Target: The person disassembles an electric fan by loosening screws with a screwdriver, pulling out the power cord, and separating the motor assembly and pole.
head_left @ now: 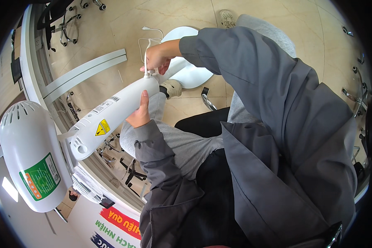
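A white stand fan lies slanted across my lap, its motor housing at the far left with a green label. My left hand grips the fan's neck from below, thumb up along its side. At the neck's lower end, my right hand is closed, fingers curled down beside a small knob where the pole joins. The fingertips are partly hidden. A white power cord comes out of the neck there and passes by the right hand. Beyond stands the round white base.
The cord's plug lies on the tiled floor. A white beam-like leg and a desk edge run along the left. A white fan grille shows behind the motor housing. Wheeled chairs stand around.
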